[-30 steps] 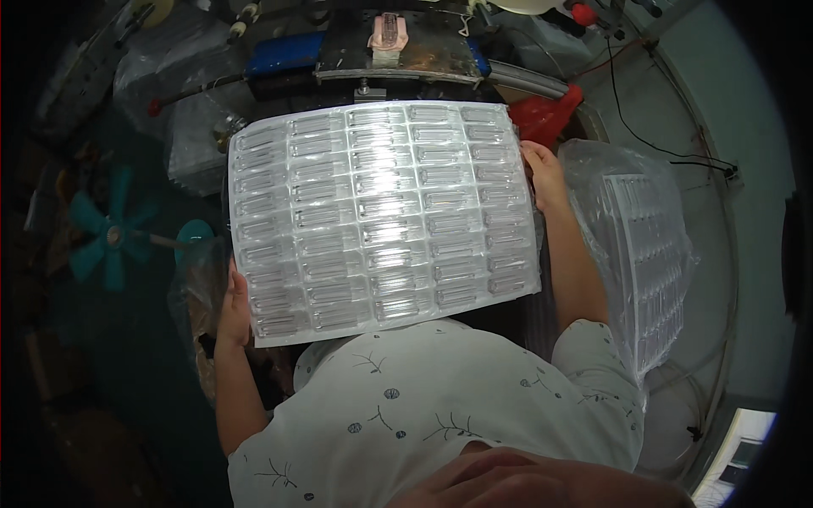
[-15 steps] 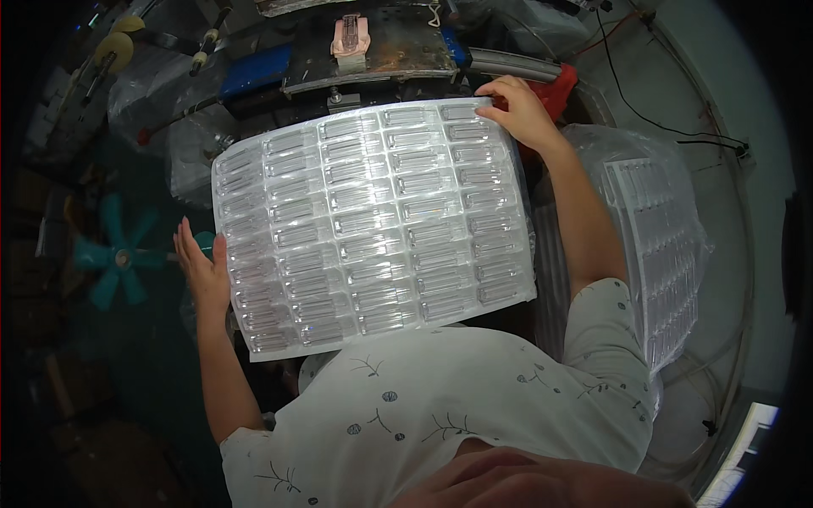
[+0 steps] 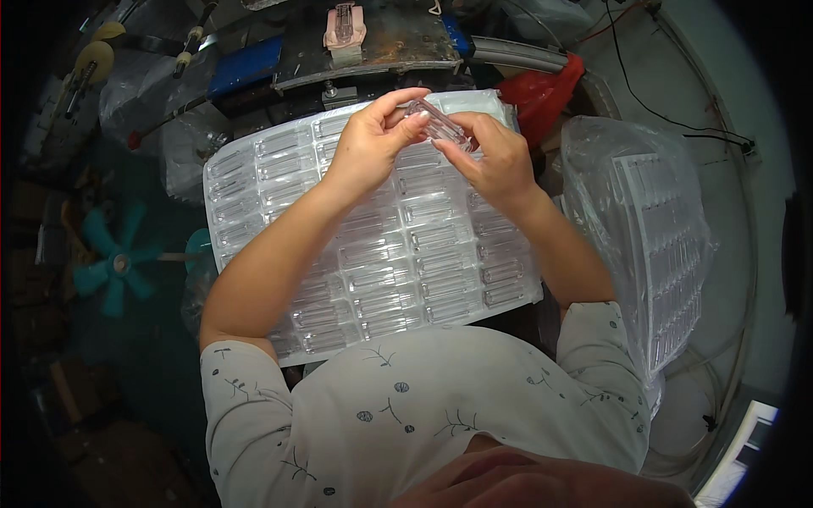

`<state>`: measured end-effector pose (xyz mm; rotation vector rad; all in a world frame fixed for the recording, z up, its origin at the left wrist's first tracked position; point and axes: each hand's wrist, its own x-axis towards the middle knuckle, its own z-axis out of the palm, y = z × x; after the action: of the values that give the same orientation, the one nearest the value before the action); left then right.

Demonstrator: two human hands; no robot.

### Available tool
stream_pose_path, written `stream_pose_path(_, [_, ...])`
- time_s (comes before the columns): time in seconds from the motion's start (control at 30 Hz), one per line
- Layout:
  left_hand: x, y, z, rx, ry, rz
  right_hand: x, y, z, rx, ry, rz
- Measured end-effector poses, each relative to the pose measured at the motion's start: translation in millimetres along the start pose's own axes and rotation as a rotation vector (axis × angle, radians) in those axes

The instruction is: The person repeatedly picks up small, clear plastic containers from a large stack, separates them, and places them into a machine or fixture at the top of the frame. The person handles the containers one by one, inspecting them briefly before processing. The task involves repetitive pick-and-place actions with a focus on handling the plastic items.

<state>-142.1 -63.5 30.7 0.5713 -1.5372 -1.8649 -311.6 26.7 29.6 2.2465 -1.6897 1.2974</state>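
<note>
Both my hands are raised over the upper right of a large white plastic tray (image 3: 487,102), fingers bent around one clear, faintly pinkish plastic piece (image 3: 442,127). My left hand (image 3: 373,140) pinches its upper left end between thumb and fingers. At its lower right end, my right hand (image 3: 495,161) grips it too, thumb toward me. The piece is long, narrow and tilted, partly covered by fingers. Beneath my wrists, several similar clear pieces (image 3: 445,262) lie in rows in the tray's compartments; my forearms hide some of them.
Beyond the tray, a pink holder (image 3: 333,38) with a clear piece in it sits on a dark metal plate (image 3: 398,42). A red plastic bag (image 3: 542,97) hangs at the right. Another filled tray (image 3: 644,245) stands in clear wrap there. A teal fan (image 3: 121,264) is at the left.
My left hand has left the tray's left edge and moved up and right. My right hand has come off the far corner, and both now hold a clear piece.
</note>
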Motion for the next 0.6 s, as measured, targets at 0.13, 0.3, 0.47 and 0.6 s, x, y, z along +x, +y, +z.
stream_pose_path(0.13, [-2,5,-5,-0.051,-0.03,0.033,-9,-14,6,0.29,0.058,0.088])
stream_pose_path(0.3, [-10,11,-13,-0.045,-0.045,0.02,-11,-15,12,0.388,0.069,0.046])
stream_pose_path(0.47, [-12,11,-16,-0.039,-0.034,0.027,-14,-15,19,0.429,0.093,0.046])
stream_pose_path(0.6, [-14,14,-17,0.02,0.022,0.006,-14,-15,22,0.446,0.082,0.054])
